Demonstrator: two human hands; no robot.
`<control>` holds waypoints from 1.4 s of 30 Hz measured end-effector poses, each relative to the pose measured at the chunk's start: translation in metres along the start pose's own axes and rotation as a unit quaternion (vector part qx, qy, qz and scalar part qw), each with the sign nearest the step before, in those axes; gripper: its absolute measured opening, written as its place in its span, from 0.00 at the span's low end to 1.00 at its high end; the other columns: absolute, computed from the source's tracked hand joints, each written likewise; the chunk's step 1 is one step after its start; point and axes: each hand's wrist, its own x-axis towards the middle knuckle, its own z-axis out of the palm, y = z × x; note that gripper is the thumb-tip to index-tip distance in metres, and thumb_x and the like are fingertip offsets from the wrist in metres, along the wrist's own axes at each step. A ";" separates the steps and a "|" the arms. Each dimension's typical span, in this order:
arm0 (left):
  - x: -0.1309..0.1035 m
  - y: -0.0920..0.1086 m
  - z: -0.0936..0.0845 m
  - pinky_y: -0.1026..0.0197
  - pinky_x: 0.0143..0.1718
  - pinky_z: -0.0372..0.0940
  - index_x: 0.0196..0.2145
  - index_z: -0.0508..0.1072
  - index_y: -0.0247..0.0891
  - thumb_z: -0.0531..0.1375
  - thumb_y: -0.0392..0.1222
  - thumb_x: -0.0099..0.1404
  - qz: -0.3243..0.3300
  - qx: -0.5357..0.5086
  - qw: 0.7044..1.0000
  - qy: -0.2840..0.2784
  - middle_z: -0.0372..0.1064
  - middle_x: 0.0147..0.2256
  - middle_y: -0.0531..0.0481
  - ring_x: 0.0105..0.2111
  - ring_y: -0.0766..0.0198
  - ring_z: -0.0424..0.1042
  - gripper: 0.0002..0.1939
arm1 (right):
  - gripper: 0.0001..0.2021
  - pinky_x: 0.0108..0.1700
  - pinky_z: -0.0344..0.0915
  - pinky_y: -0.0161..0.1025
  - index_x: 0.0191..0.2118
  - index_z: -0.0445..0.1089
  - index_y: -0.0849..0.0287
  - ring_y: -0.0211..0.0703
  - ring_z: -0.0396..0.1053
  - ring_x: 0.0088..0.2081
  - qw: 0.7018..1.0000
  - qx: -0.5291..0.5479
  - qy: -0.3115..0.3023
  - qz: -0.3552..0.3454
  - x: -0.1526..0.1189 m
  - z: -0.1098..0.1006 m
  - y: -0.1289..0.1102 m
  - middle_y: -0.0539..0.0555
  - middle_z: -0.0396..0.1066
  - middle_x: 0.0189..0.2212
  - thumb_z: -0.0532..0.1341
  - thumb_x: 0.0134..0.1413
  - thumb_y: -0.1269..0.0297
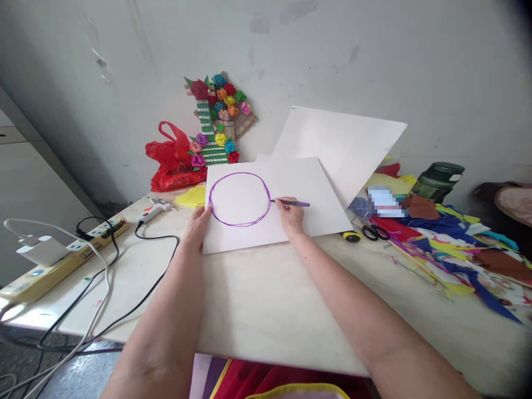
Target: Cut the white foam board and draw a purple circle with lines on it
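A white sheet of board (303, 177) is tilted up off the table, its lower edge towards me. On its left half is a large circle drawn in purple line. My right hand (291, 216) grips a purple marker (300, 204), its tip at the circle's right side. My left hand (198, 224) clasps the board's left edge, its fingers partly hidden behind it. A second white board (336, 147) leans against the wall behind the first.
Paper flowers on a green-and-white frame (214, 152) stand by a red plastic bag (172, 160). At left lie a hot glue gun (153, 211) and a power strip (62, 263) with cables. Scissors (375, 232), a tape measure (351, 236), coloured scraps (457, 249) and a dark green bottle (438, 180) are at right.
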 end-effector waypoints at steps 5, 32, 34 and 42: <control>0.001 -0.001 0.000 0.66 0.19 0.61 0.29 0.65 0.36 0.64 0.51 0.46 0.001 -0.002 1.000 0.010 0.65 0.19 0.56 0.16 0.69 0.64 0.18 | 0.10 0.35 0.62 0.37 0.26 0.69 0.59 0.39 0.64 0.31 1.000 0.011 0.004 0.011 -0.001 -0.001 -0.004 0.53 0.69 0.31 0.58 0.44 0.57; -0.002 0.003 0.002 0.66 0.18 0.62 0.29 0.65 0.37 0.63 0.50 0.48 0.002 -0.004 1.000 0.005 0.65 0.18 0.57 0.15 0.69 0.64 0.16 | 0.10 0.36 0.62 0.38 0.27 0.66 0.59 0.41 0.63 0.35 1.000 0.020 0.000 0.010 -0.006 -0.006 -0.008 0.54 0.68 0.33 0.58 0.44 0.57; -0.002 0.003 0.002 0.66 0.18 0.62 0.29 0.65 0.37 0.63 0.50 0.48 0.003 -0.005 1.000 0.002 0.65 0.17 0.57 0.15 0.69 0.64 0.16 | 0.10 0.36 0.62 0.38 0.27 0.66 0.59 0.41 0.63 0.36 1.000 0.019 -0.003 0.007 -0.006 -0.006 -0.008 0.54 0.68 0.33 0.58 0.44 0.57; -0.002 0.003 0.002 0.65 0.20 0.63 0.30 0.65 0.38 0.63 0.50 0.48 -0.006 -0.005 1.000 0.003 0.65 0.18 0.57 0.16 0.68 0.64 0.16 | 0.09 0.35 0.62 0.37 0.28 0.67 0.58 0.41 0.63 0.37 1.000 0.010 -0.025 -0.008 -0.007 -0.005 -0.006 0.53 0.68 0.34 0.58 0.44 0.57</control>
